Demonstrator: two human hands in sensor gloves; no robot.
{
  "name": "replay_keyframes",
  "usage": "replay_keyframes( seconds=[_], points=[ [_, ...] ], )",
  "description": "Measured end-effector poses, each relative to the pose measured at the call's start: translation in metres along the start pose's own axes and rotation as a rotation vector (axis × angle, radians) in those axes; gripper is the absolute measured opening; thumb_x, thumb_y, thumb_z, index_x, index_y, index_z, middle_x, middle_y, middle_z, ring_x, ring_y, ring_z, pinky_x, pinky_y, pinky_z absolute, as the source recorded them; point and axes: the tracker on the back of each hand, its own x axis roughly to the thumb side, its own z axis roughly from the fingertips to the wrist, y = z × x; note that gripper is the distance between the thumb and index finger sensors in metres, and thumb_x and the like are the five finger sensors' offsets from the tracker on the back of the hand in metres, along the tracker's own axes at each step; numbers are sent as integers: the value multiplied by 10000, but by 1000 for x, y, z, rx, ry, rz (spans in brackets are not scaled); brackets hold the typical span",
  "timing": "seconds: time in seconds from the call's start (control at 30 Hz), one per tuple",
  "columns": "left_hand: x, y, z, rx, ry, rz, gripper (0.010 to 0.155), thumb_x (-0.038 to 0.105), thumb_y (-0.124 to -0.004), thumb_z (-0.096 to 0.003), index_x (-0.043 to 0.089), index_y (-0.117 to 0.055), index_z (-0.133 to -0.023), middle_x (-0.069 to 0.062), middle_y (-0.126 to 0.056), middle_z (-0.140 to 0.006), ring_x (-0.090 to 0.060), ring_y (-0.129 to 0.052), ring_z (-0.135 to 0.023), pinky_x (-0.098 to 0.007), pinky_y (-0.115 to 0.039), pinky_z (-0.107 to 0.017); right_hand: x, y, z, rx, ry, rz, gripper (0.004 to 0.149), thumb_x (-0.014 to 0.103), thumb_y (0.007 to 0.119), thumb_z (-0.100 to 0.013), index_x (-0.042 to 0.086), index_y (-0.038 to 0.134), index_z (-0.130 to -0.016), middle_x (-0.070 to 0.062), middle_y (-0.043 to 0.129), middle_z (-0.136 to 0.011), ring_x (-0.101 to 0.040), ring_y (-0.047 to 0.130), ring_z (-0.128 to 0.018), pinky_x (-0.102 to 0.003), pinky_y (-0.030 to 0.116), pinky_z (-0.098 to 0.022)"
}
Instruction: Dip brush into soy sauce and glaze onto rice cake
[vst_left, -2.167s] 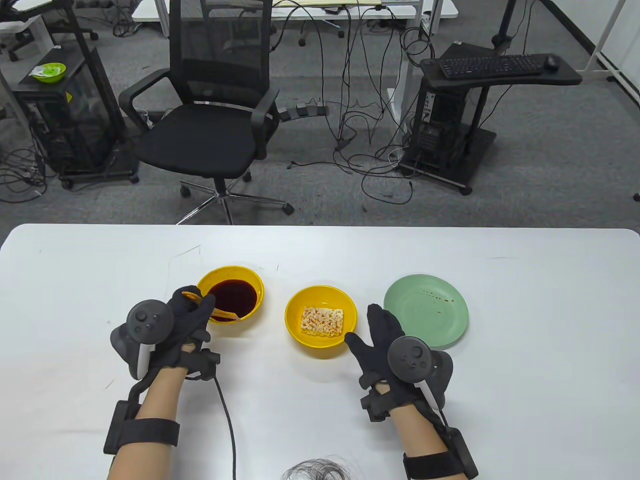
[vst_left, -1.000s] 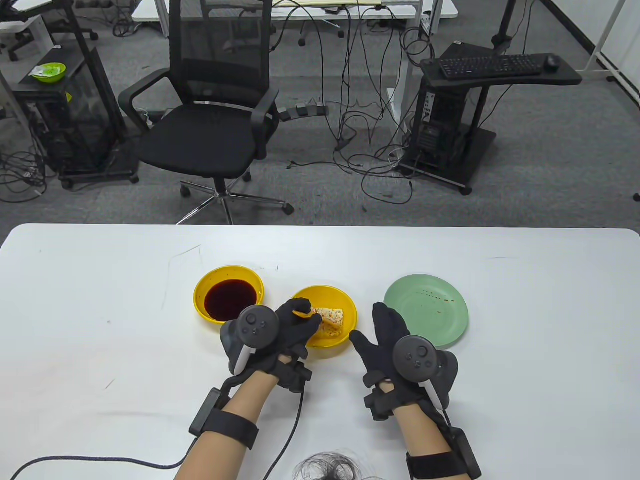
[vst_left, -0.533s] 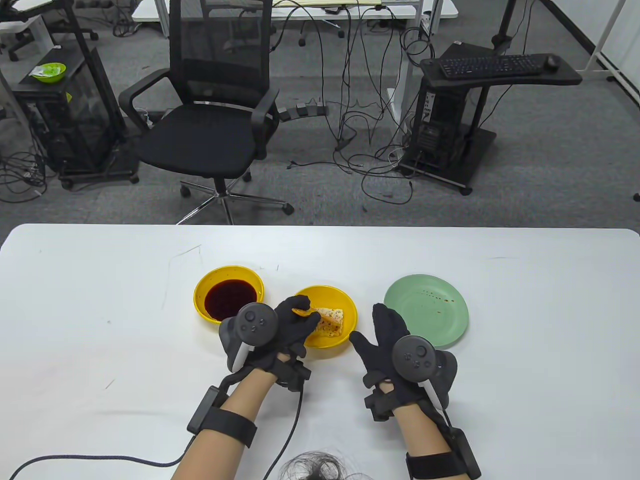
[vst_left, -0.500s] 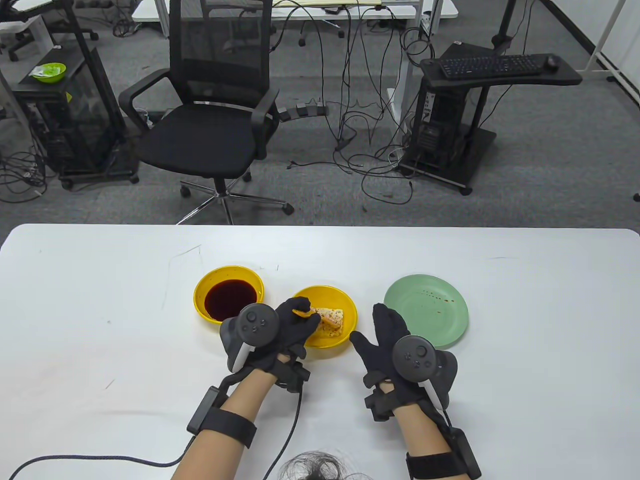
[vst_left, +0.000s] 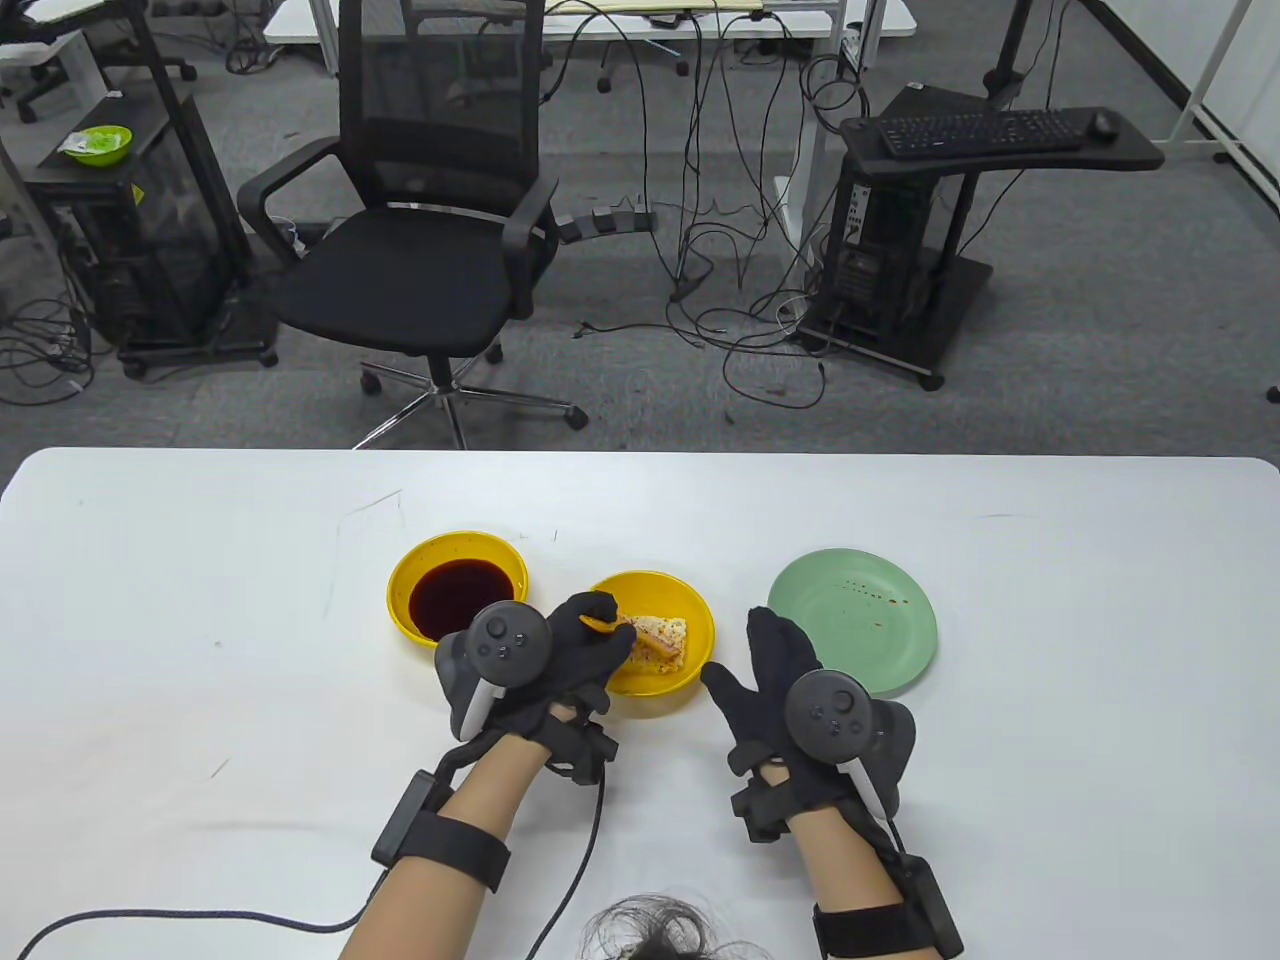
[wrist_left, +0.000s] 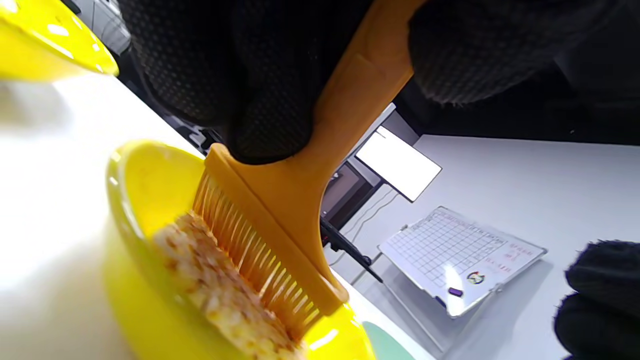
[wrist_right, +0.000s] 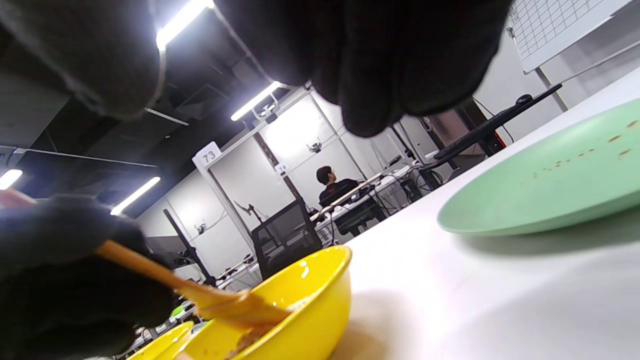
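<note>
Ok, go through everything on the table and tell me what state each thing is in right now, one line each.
brush: gripped by the left hand, bristles on the rice cake
rice cake: lying in its yellow bowl
soy sauce bowl: holding dark sauce, untouched
green plate: bare but for a few dark drips
right hand: fingers spread, holding nothing, beside the yellow bowl

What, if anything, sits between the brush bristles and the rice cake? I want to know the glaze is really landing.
Nothing visible. In the left wrist view the orange brush, gripped by the left hand, has its bristles down on the rice cake inside the yellow bowl. The right hand rests flat on the table beside the bowl, clear of it.
</note>
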Motion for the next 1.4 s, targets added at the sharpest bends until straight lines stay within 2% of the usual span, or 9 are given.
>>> replay_keyframes(
  seconds=[0.17,0.4,0.53,0.6,0.8,1.07,1.17,1.27,1.4],
  points=[
    [6,15,-3,11,-38,-36,529,538,-830,-435,228,-773,-861,-110,-923,-889,-235,-1111,-697,-378,-916,-554,0,0,0,2,4,1,763,580,831,-467,111,634,-1036,-208,711,-1042,-420,865,-826,-530,784,-561],
    [5,-14,-5,-13,-11,49,557,513,-833,-434,209,-745,-892,-135,-892,-916,-251,-1094,-733,-381,-907,-564,-1,0,0,-3,1,5,764,578,832,-467,108,633,-1037,-209,711,-1042,-420,864,-826,-531,783,-561],
    [8,7,-1,38,-20,-52,501,576,-822,-423,234,-824,-790,-88,-988,-801,-212,-1153,-575,-371,-944,-480,-1,0,0,0,3,2,763,577,832,-468,109,634,-1037,-210,711,-1042,-420,865,-825,-532,783,-561],
    [8,10,-3,49,-21,-35,511,572,-825,-425,233,-817,-807,-89,-976,-821,-212,-1150,-602,-368,-943,-500,-1,0,0,1,2,3,762,578,831,-468,112,633,-1037,-206,710,-1043,-419,865,-825,-530,784,-562],
    [4,-19,-9,3,14,92,572,492,-837,-437,202,-722,-916,-143,-870,-934,-256,-1078,-754,-383,-895,-575,-2,-1,0,0,2,8,765,576,835,-466,109,633,-1037,-209,712,-1042,-420,865,-825,-532,783,-561],
    [4,12,-7,19,-3,7,511,558,-823,-432,228,-807,-821,-106,-964,-837,-221,-1143,-620,-375,-935,-510,-2,0,0,6,5,8,765,579,833,-467,111,632,-1038,-209,709,-1044,-420,862,-829,-532,782,-563],
    [6,-2,-12,18,-6,101,559,503,-830,-445,210,-727,-909,-140,-868,-938,-252,-1078,-754,-385,-890,-581,-2,0,0,7,8,7,768,579,833,-467,107,632,-1038,-210,708,-1044,-421,862,-828,-532,781,-563],
    [6,-16,-12,-24,17,94,570,495,-834,-440,198,-726,-914,-150,-871,-933,-256,-1080,-753,-386,-894,-573,-3,0,0,3,8,11,766,580,832,-467,109,632,-1037,-209,708,-1044,-422,864,-826,-532,781,-563],
    [6,-4,-5,9,-12,4,521,539,-820,-436,213,-788,-841,-127,-939,-862,-245,-1128,-652,-389,-921,-522,-3,1,0,5,10,10,766,580,831,-468,110,630,-1038,-209,708,-1044,-422,861,-829,-533,781,-563]
  ],
)
